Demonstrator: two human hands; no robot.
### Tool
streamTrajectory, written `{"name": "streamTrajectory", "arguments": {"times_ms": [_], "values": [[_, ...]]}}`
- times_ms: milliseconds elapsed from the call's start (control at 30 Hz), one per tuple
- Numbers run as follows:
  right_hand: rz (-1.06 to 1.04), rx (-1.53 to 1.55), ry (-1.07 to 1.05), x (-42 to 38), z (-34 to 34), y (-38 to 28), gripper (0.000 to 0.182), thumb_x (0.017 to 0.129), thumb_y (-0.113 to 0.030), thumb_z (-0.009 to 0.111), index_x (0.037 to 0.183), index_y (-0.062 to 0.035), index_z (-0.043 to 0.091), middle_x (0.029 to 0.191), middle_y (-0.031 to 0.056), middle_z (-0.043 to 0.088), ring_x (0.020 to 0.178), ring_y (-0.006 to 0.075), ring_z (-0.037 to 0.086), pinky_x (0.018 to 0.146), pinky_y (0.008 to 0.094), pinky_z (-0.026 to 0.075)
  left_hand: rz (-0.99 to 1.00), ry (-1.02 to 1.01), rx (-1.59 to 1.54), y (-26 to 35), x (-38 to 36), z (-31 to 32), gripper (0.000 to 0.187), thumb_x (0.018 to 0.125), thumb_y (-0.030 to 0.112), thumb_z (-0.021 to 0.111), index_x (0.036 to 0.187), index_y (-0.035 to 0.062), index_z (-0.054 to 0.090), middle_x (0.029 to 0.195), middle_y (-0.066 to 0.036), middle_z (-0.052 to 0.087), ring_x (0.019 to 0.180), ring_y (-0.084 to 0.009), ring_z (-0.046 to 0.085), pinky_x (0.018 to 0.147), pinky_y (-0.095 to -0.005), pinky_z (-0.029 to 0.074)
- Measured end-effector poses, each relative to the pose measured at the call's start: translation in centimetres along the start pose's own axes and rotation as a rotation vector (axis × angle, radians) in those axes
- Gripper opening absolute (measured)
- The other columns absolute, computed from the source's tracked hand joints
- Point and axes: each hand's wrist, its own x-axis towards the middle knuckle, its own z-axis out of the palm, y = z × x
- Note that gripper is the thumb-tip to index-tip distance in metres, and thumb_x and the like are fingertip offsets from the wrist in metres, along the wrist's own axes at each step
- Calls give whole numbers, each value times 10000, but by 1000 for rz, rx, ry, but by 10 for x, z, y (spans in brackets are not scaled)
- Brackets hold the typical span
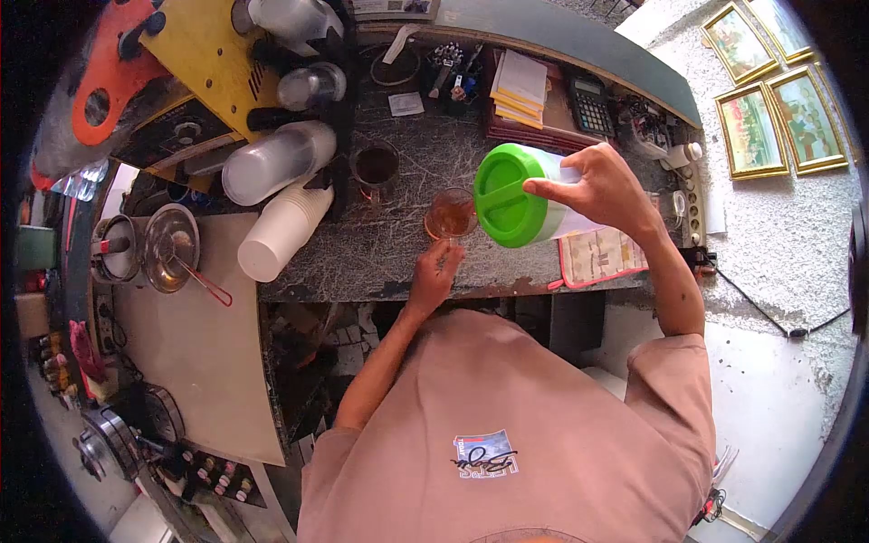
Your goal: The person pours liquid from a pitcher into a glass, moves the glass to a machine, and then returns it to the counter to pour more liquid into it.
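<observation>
My right hand (602, 190) is wrapped round a white container with a green lid (511, 195), tilted on its side above the dark counter (389, 262). Just left of the lid stands a clear glass cup (451, 215) with amber-brown liquid in it. My left hand (436, 271) is closed at the near side of this cup, its fingers pinched at what looks like the handle. A second glass cup (376, 166) with dark liquid stands farther left, touched by neither hand.
White cups (285, 226) and clear plastic cups (276, 163) lie stacked at the left, near a yellow machine (204, 59). A metal strainer (172, 249) lies beyond. Behind are papers (520, 86) and a calculator (590, 107). A cloth (602, 258) lies at the right.
</observation>
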Motion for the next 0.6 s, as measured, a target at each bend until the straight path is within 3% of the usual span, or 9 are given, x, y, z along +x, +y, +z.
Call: {"name": "streamTrajectory", "arguments": {"times_ms": [33, 67, 333, 600], "values": [[-19, -40, -13, 0, 0, 1, 548, 854, -521, 763, 775, 21, 764, 570, 111, 658, 478, 128, 609, 479, 303, 462, -1, -1, 0, 0, 0, 1, 211, 1003, 176, 598, 962, -29, 633, 884, -151, 667, 840, -281, 681, 738, -371, 497], [-18, -39, -13, 0, -1, 1, 548, 854, -521, 763, 775, 21, 764, 570, 111, 658, 478, 128, 609, 479, 303, 462, 2, 5, -9, -1, 0, 1, 208, 1002, 172, 599, 961, -29, 632, 881, -151, 667, 836, -277, 680, 738, -374, 498], [-35, -99, -13, 3, 0, -1, 548, 843, -523, 764, 769, 20, 758, 591, 125, 668, 500, 187, 647, 520, 317, 497, 30, 27, -2, 4, 1, 1, 208, 997, 170, 603, 948, -30, 632, 868, -147, 672, 806, -262, 672, 731, -374, 500], [-38, -120, -24, 5, 0, -4, 548, 845, -527, 757, 786, 18, 761, 595, 134, 667, 517, 195, 664, 537, 324, 507, 40, 32, -2, -1, 1, 2, 232, 998, 193, 608, 934, -29, 623, 836, -156, 637, 778, -301, 652, 703, -389, 483]]}}
